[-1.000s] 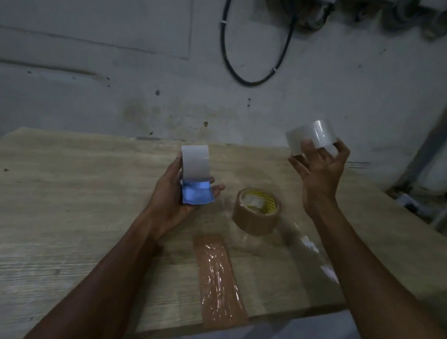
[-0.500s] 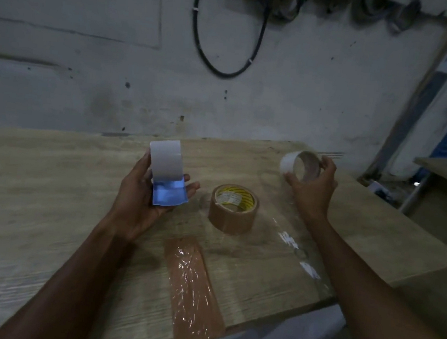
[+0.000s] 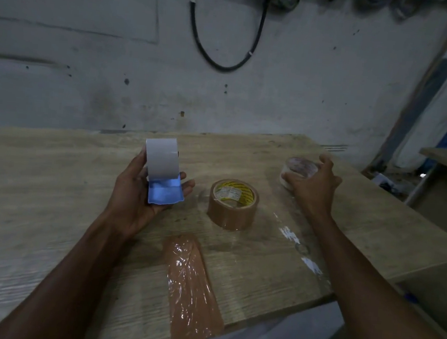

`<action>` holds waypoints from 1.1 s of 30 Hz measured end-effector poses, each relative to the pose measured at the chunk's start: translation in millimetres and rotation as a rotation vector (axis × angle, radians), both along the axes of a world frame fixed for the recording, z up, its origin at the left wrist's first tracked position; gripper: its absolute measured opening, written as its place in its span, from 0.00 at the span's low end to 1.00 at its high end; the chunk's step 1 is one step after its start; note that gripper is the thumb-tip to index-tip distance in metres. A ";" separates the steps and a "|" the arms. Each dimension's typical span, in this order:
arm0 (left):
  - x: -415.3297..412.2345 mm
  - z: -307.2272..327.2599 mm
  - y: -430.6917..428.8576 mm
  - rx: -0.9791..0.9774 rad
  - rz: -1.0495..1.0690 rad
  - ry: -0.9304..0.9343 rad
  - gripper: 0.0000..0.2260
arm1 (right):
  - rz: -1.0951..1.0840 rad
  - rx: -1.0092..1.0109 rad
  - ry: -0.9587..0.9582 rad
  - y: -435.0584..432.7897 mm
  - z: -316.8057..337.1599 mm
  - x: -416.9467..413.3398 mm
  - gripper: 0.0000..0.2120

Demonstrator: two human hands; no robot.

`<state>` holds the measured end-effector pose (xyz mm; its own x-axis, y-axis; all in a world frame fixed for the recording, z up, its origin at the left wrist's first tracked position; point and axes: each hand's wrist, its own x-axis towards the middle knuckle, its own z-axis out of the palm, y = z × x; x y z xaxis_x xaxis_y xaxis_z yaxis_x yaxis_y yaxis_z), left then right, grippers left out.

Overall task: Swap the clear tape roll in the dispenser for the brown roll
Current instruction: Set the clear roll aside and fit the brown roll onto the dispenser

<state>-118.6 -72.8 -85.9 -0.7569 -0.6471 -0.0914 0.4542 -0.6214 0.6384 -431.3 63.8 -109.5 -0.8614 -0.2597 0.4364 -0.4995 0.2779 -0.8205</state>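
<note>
Blue and white, the dispenser (image 3: 163, 175) sits in the left hand (image 3: 138, 191), whose fingers wrap around it above the counter (image 3: 38, 179). Far to the right, the right hand (image 3: 312, 183) cups over the clear roll (image 3: 297, 169), which lies flat on the wood. Between both hands the brown roll (image 3: 232, 204) lies flat, touching neither. A brown tape strip (image 3: 193, 289) is stuck near the front edge.

on the table (image 3: 52, 180) the brown roll (image 3: 232, 207) sits in the middle. left of it, the left hand (image 3: 136, 188) holds the dispenser (image 3: 163, 174) above the surface. far right, the right hand (image 3: 312, 186) rests over the clear tape roll (image 3: 297, 168). a tape strip (image 3: 191, 289) lies nearer the front edge.
</note>
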 end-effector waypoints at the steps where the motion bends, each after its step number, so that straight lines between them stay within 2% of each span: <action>1: -0.6 -0.1 -0.1 0.006 0.007 -0.015 0.46 | 0.001 0.004 -0.003 0.3 0.6 1.2 0.46; 3: -1.5 -1.5 -1.4 0.029 0.035 -0.028 0.36 | -0.003 0.027 -0.007 0.9 1.1 3.0 0.46; 6: -0.8 -3.1 -3.7 0.030 0.030 -0.022 0.30 | -0.012 0.070 -0.019 0.8 1.6 3.9 0.46; 11: -1.2 -0.5 0.8 0.010 0.048 -0.011 0.30 | -0.015 0.137 -0.029 -0.9 -1.2 -0.7 0.45; 15: -0.1 1.0 3.0 -0.001 0.051 -0.028 0.26 | -0.081 0.222 0.011 1.4 3.6 3.6 0.46; 17: 1.0 -0.4 1.6 0.002 0.064 -0.005 0.23 | -0.101 0.105 0.130 2.9 18.0 15.8 0.43; 19: -0.2 -3.0 -1.7 0.002 0.073 0.008 0.22 | 0.036 -0.048 0.250 3.3 41.6 37.5 0.37; 20: -0.2 -3.6 -2.9 -0.012 0.075 0.008 0.22 | 0.149 -0.031 0.264 3.2 54.4 52.9 0.34; 22: -1.6 -3.9 -3.3 -0.038 0.079 0.009 0.22 | 0.397 0.178 0.200 3.4 71.6 87.6 0.33; 25: 1.1 -3.5 -1.5 -0.034 0.093 0.010 0.23 | 0.592 0.539 0.133 -0.7 71.1 131.1 0.44; 28: 3.9 -1.7 -0.7 -0.037 0.111 0.003 0.21 | 0.555 0.793 0.204 -7.0 57.1 149.7 0.49; 33: 6.7 -5.3 3.9 -0.013 0.098 -0.008 0.21 | 0.491 0.856 0.209 -1.6 47.5 155.6 0.55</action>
<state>-111.9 -68.9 -91.3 -0.6891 -0.7192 -0.0887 0.5071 -0.5660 0.6500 -275.7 62.2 -62.0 -0.5026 -0.8619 0.0666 -0.8279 0.4577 -0.3242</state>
